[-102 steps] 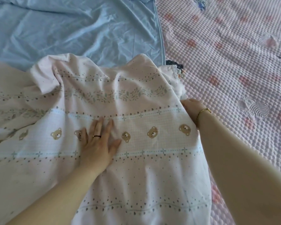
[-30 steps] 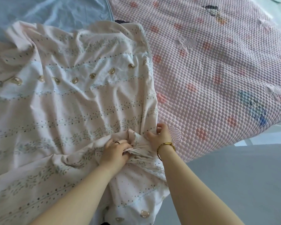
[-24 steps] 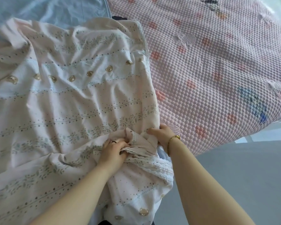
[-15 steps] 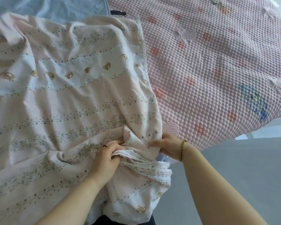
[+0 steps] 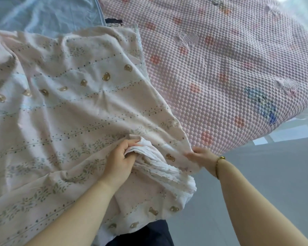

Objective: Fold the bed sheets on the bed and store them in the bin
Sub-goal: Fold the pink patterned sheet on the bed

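Note:
A pale pink bed sheet (image 5: 66,110) printed with small bears, dots and leaf bands lies spread and creased over the left of the bed. My left hand (image 5: 120,158) grips a bunched fold of its layered white edge near the bed's front edge. My right hand (image 5: 201,157), with a gold bracelet on the wrist, pinches the sheet's right border just beside it. Between the two hands the cloth hangs in a crumpled corner over the bed's side. A light blue sheet (image 5: 48,14) lies at the far left, partly under the pink one. No bin is in view.
A pink bubble-textured bedcover (image 5: 220,64) with flower and shell motifs covers the right of the bed. Grey floor (image 5: 277,174) lies at the lower right past the bed's edge. A dark garment (image 5: 149,235) shows at the bottom centre.
The hands went from pressing the sheet flat to gripping its near corner. Over the last second they have drawn apart, the right hand sliding right along the border.

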